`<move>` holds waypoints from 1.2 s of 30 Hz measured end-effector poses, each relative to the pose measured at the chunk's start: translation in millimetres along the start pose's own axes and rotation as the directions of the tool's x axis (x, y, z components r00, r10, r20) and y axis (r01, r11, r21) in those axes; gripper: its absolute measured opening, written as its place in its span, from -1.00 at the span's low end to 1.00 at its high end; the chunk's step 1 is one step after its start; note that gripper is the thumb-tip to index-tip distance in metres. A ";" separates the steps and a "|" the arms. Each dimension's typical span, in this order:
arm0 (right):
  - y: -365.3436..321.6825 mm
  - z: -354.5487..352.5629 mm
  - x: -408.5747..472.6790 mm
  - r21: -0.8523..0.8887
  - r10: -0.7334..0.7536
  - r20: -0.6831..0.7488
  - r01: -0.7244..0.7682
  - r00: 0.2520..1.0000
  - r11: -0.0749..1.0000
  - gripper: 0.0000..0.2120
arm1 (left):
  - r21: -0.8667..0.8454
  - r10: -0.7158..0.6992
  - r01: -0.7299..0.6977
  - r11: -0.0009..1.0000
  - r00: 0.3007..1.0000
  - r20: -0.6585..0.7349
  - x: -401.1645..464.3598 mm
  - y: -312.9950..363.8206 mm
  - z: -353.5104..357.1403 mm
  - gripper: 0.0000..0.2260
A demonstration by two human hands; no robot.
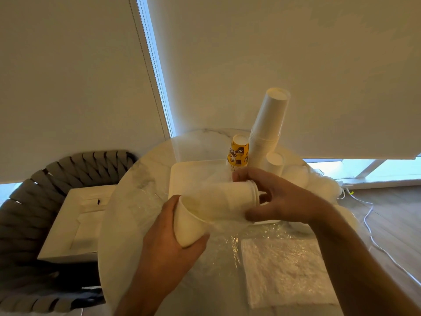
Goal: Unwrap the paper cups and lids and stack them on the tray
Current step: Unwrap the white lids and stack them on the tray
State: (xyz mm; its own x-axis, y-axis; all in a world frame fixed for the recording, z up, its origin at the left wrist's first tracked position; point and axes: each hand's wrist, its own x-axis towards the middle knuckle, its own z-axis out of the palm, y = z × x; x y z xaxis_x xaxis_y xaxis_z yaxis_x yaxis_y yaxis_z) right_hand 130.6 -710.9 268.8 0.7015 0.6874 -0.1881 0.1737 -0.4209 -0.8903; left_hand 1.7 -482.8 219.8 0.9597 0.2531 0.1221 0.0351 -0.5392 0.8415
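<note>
Centre frame, I've got a short sleeve of white cups (211,201) lying roughly sideways in mid-air above the table, closed bottom toward lower left, rims toward the right, thin clear wrap (230,238) hanging off it. My left hand (173,238) curls round the closed end from below, thumb and fingers wrapped on the bottom cup; my right hand (271,197) pinches the rim end, fingers over the top and thumb under, so both are holding the same sleeve, neither spread wide. I judge these are light, thin-walled and easy to crush, and the film is slippery, so hold at the stiffer rolled rims and the base disc, not mid-wall. The sleeve sits between the two grips, just in front of the cream tray (189,176). Behind it, upper right of centre, a tall white cup stack (266,131) stands upside down and tilted, a yellow printed cup stack (238,153) just left of it, white lids (298,174) to the right. Lower right: a wrapped flat packet (287,270) on the marble table (141,174). Left: woven chair (34,201) holding a white box (77,224).
</note>
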 end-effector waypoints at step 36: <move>76.4 -60.4 51.5 -0.068 -0.060 -0.794 0.010 0.605 0.998 -0.39 | -0.048 -0.009 0.012 0.999 0.998 0.062 -4.9 0.8 4.2 -0.24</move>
State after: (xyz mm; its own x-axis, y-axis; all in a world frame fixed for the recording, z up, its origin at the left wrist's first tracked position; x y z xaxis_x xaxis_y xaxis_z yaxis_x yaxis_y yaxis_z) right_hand 221.8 -743.4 216.1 0.9626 -0.0291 0.2693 0.2274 -0.4534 -0.8618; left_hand -1.9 -487.8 217.7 0.9749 0.2074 0.0815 0.0332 -0.4971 0.8670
